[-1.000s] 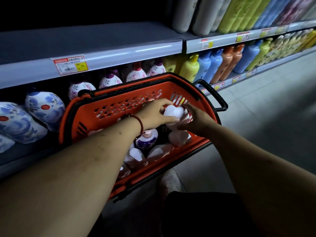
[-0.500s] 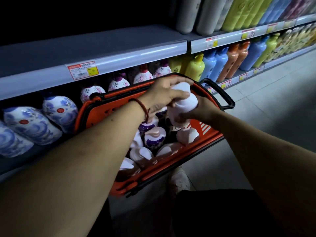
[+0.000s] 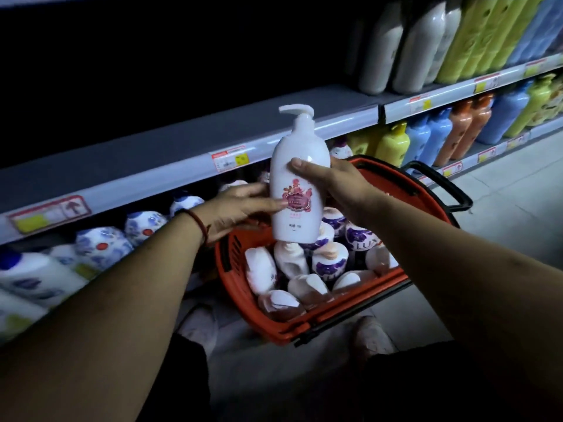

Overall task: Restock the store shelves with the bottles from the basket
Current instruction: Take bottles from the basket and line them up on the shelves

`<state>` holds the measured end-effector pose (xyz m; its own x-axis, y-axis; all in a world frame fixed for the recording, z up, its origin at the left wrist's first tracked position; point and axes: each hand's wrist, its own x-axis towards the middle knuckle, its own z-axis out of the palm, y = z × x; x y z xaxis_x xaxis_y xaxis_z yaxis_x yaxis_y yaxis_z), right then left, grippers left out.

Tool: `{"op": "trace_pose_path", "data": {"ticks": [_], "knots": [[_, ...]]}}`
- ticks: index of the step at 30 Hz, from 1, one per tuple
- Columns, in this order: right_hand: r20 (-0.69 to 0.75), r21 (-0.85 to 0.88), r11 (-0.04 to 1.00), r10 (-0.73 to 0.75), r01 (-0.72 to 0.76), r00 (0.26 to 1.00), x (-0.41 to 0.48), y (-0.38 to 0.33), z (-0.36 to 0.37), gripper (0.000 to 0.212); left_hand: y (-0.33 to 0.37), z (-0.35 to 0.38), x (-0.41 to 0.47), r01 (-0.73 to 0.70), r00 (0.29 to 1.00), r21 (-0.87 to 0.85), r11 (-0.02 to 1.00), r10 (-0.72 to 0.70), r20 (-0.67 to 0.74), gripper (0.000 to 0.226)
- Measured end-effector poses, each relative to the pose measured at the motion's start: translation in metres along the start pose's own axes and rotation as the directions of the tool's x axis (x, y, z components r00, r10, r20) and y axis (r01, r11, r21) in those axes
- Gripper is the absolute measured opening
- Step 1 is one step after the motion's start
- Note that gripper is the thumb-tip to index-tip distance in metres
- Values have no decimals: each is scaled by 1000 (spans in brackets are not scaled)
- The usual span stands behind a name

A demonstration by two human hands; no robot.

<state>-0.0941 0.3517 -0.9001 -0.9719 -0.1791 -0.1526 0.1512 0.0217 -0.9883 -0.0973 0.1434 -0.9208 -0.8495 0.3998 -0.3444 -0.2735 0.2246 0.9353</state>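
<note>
A white pump bottle (image 3: 297, 166) with a pink flower label stands upright in the air above the orange basket (image 3: 426, 205). My right hand (image 3: 332, 181) grips its right side, thumb across the front. My left hand (image 3: 240, 205) holds its left side, thumb on the label. Several white and purple bottles (image 3: 323, 263) lie packed in the basket on the floor. Behind the bottle runs a grey shelf (image 3: 170, 144), bare and dark on its left stretch.
Blue-and-white bottles (image 3: 100, 245) fill the lower shelf at left. Yellow, blue and orange bottles (image 3: 438, 138) line the lower shelf at right; grey and green ones (image 3: 426, 41) stand above. The basket's black handle (image 3: 444, 190) points right. Tiled aisle floor lies at right.
Both hands lifted the white pump bottle out of the basket and turned it upright in front of the grey shelf. The view rose and shifted, so the basket now sits lower.
</note>
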Motion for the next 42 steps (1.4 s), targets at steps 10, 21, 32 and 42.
{"op": "trace_pose_path", "data": {"ticks": [10, 21, 32, 42], "knots": [[253, -135, 986, -57, 93, 966, -2, -23, 47, 15, -5, -25, -57, -107, 984, -193, 975, 76, -161, 36], [264, 101, 995, -11, -16, 965, -22, -20, 70, 31, -6, -43, -90, -208, 931, -280, 937, 102, -350, 31], [51, 101, 992, -83, 77, 995, -54, -33, 112, 24, -4, -48, -127, -263, 892, -247, 933, 137, -430, 35], [138, 75, 989, -140, 130, 981, -65, -54, 165, 22, -5, -89, -188, -310, 862, -178, 934, 197, -467, 36]]}}
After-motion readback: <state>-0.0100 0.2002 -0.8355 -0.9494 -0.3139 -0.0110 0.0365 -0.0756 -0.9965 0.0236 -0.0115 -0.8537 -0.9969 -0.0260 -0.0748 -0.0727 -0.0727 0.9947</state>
